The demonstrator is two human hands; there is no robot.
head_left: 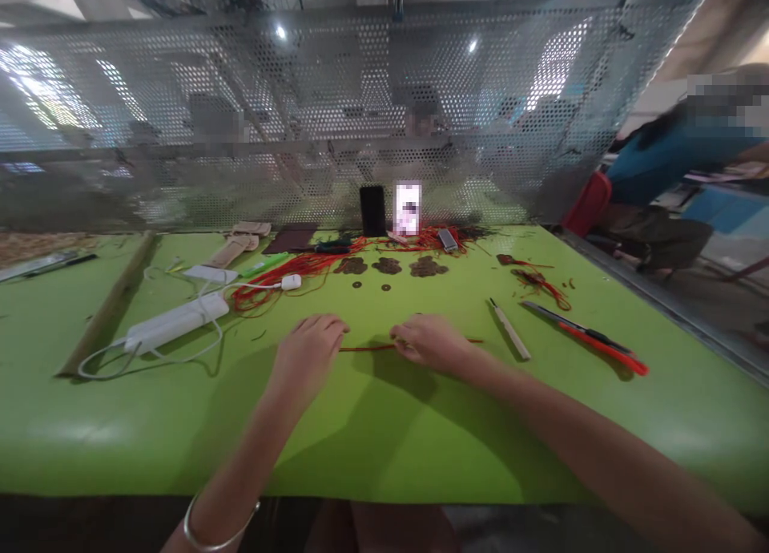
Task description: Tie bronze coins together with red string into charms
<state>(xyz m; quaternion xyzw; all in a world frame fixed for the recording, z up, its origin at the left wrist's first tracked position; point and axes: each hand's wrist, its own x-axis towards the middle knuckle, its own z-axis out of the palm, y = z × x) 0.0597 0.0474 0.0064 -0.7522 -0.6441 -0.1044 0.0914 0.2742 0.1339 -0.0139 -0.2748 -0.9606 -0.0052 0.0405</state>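
A thin red cord point(366, 348) stretches nearly straight between my two hands, just over the green table point(372, 441). My left hand point(312, 345) is closed on its left end, with the fingertips turned away from me. My right hand point(424, 341) pinches the cord farther along, and a tail of it comes out to the right past that hand. Beyond the hands lie two small round coins point(386, 288) with holes. Behind these sit three clusters of similar brown coins point(428, 266). Exactly how the fingertips hold the cord is hidden.
A bundle of red cords point(282, 276) lies back left, near a white power strip point(177, 320) with cables. To the right are a pale-handled tool point(509, 330) and an orange-and-black cutter point(589, 337). Two phones, one dark point(372, 210), lean against the perforated metal screen point(288, 168).
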